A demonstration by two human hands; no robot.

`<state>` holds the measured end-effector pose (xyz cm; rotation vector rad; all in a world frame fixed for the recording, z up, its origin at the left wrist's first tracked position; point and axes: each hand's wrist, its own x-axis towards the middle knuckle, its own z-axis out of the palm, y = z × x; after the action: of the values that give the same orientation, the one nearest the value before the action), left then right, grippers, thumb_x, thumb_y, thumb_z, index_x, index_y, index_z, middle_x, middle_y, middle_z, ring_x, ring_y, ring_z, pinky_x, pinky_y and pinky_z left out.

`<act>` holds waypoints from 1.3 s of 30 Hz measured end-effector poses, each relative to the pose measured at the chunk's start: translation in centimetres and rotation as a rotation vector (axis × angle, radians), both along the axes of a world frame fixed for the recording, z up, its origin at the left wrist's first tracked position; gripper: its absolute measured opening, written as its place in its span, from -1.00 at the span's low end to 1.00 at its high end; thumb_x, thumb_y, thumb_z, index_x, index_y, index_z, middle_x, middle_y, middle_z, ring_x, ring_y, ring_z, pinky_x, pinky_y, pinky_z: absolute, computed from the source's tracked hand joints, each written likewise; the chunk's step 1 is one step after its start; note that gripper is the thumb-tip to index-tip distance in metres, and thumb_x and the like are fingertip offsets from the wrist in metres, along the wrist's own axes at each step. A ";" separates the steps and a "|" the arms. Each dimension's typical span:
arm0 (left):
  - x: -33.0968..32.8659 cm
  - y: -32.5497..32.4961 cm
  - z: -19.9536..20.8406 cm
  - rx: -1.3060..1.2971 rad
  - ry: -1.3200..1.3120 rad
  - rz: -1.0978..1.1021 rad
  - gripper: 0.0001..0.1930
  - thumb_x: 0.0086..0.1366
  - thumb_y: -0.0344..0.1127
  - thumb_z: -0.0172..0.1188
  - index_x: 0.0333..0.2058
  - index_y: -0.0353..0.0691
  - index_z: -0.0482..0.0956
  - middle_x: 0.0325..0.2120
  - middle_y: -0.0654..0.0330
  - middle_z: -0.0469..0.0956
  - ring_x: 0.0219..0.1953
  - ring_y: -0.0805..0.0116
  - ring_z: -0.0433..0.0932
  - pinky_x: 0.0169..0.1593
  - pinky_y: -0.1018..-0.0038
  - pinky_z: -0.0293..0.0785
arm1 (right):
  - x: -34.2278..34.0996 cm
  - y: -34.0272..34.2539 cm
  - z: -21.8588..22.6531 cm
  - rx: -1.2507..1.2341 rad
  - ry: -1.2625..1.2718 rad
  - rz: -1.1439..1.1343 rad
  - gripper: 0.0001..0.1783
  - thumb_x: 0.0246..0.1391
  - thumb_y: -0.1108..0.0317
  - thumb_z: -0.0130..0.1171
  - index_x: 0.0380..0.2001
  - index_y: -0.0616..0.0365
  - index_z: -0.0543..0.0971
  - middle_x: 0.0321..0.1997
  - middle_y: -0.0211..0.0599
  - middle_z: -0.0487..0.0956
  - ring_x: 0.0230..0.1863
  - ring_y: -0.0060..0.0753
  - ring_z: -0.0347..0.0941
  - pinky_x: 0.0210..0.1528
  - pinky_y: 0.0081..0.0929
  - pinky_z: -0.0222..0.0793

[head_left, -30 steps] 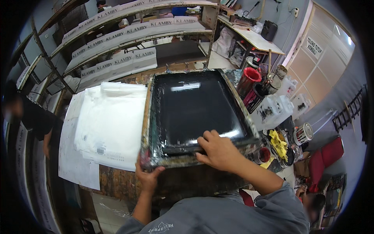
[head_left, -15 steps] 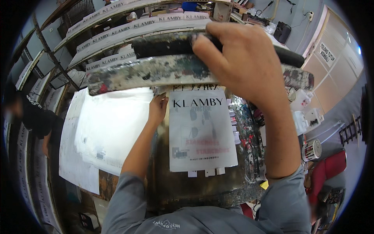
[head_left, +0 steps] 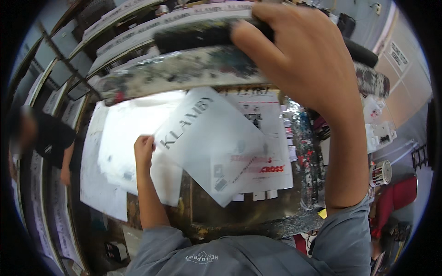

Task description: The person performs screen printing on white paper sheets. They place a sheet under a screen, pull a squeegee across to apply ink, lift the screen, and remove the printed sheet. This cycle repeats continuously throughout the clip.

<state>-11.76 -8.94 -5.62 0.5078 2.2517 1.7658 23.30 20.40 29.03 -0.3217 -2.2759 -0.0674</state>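
My left hand [head_left: 145,146] pinches the corner of a translucent grey plastic bag [head_left: 202,142] with black lettering on it. The bag is turned diagonally across the dark work board [head_left: 202,221]. Part of it covers a white sheet with red print [head_left: 276,138]. Higher up, my right hand [head_left: 299,60] is closed over a black, rounded squeegee handle [head_left: 193,37] and the near edge of a paint-stained screen printing frame [head_left: 198,69], which is raised above the board. A pile of translucent bags [head_left: 122,147] lies under and beyond my left hand.
Racks [head_left: 170,23] of printed bags stand behind and to the left. Another person in a dark shirt [head_left: 55,138] is at the left. Paint-spattered tabletop [head_left: 304,161] borders the board on the right, near a paint tin [head_left: 380,173] and a red chair [head_left: 398,193].
My left hand has taken the printed bag off the board's sheet and drawn it leftward, turning it. The red-printed sheet beneath now shows more. My right hand still holds the frame up.
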 end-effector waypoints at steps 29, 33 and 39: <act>28.9 22.5 -2.7 -0.369 1.092 -1.132 0.22 0.19 0.65 0.16 0.54 -0.24 0.24 0.59 -0.08 0.11 0.64 -0.18 -0.04 0.62 -0.27 -0.30 | 0.6 -0.1 -0.1 0.019 -0.117 -0.070 -0.46 0.28 -0.06 0.08 -0.47 0.26 0.60 -0.53 0.03 0.59 -0.44 0.15 0.55 -0.25 0.05 0.51; 31.0 23.8 -2.8 -0.344 0.982 -1.234 0.23 0.19 0.66 0.15 0.54 -0.26 0.22 0.58 -0.12 0.10 0.64 -0.19 -0.07 0.62 -0.25 -0.32 | 1.0 0.4 0.5 0.019 -0.133 -0.046 -0.44 0.28 -0.06 0.05 -0.52 0.26 0.59 -0.55 0.03 0.59 -0.47 0.13 0.55 -0.25 0.05 0.53; 30.1 18.6 -0.6 -0.329 0.873 -1.039 0.06 0.34 0.44 0.21 0.51 -0.34 0.26 0.57 -0.15 0.13 0.63 -0.23 -0.03 0.63 -0.20 -0.28 | 1.7 -0.5 0.4 -0.023 -0.170 -0.034 -0.40 0.30 -0.07 0.01 -0.58 0.26 0.57 -0.58 0.02 0.57 -0.50 0.11 0.54 -0.25 0.05 0.55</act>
<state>18.33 9.68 -6.20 2.1510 1.9111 0.6516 25.04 19.88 29.41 -0.3789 -2.4414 -0.0891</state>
